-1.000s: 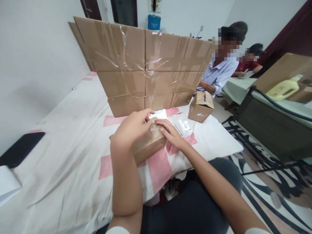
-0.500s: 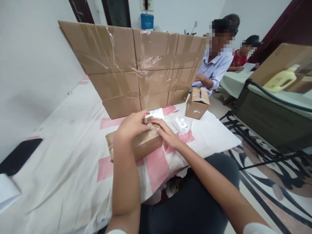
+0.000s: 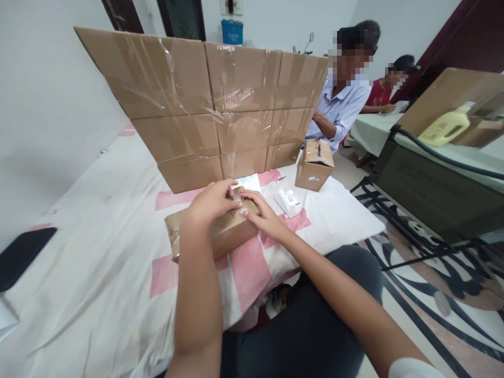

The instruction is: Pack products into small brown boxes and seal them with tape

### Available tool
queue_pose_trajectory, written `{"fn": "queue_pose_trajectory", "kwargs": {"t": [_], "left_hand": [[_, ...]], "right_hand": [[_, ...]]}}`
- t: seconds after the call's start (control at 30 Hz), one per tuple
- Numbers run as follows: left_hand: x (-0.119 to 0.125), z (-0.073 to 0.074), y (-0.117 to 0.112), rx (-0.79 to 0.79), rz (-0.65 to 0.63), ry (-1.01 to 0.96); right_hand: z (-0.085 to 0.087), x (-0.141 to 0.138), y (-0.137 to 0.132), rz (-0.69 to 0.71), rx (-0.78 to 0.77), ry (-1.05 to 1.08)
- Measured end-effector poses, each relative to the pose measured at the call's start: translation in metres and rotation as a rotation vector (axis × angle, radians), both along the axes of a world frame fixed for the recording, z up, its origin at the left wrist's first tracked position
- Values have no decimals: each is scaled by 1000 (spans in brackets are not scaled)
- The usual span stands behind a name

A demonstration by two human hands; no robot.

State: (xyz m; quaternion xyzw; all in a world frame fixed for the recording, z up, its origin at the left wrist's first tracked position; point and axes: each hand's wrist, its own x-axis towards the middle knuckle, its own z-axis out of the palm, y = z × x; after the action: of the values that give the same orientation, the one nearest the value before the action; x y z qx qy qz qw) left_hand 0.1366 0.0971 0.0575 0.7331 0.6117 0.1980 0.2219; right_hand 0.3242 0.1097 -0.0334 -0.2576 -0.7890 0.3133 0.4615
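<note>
Cardboard parcel (image 3: 232,233) runs lengthwise left to right beneath our left hand (image 3: 210,202), whose pinch we cannot tell, and our loosely spread right hand (image 3: 268,216), at its right end.

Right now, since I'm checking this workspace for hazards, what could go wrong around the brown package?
The small white device beside the right hand could get knocked. The written-on paper behind the brown package might crease if the package shifts on the wrinkled cloth.

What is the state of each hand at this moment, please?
Left hand: partly curled over the brown package; whether it grips cannot be told.
Right hand: open, resting on the package's top.
</note>
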Motion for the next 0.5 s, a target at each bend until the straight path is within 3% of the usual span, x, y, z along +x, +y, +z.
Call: {"fn": "queue_pose_trajectory", "kwargs": {"t": [0.13,0.33,0.43,0.5], "left_hand": [[-1,-2,3,-10,119,132],[2,-1,7,-6,160,217],[5,2,7,-20,232,248],[5,4,5,-14,250,258]], "right_hand": [[-3,1,1,-9,-4,-9],[-3,2,-2,25,-23,28],[-11,8,4,14,-189,131],[-22,14,14,-151,-356,189]]}}
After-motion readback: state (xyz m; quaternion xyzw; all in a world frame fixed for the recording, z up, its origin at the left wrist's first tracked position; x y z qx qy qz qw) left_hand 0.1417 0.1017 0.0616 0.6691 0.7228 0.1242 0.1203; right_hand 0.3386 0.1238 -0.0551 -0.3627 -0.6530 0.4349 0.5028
